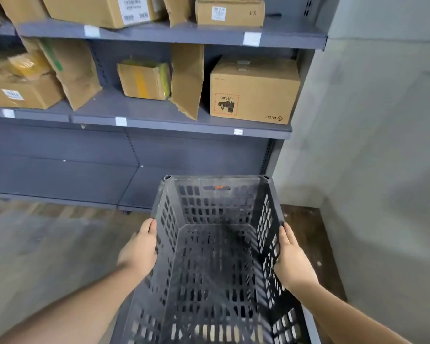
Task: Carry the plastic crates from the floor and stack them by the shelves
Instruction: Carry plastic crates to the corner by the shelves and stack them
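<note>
I held the dark crate by its long sides, left hand and right hand fingers clamped on it, facing the shelves.

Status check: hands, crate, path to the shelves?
Left hand and right hand grip crate sides. Crate empty, near shelves. Nothing seen blocking.

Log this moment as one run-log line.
phase: carrying | left hand: grips crate side | right hand: grips opposite side | crate: empty, facing shelves

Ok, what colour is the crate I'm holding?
Dark grey, with slotted walls; the crate shows clearly in the head view.
</note>
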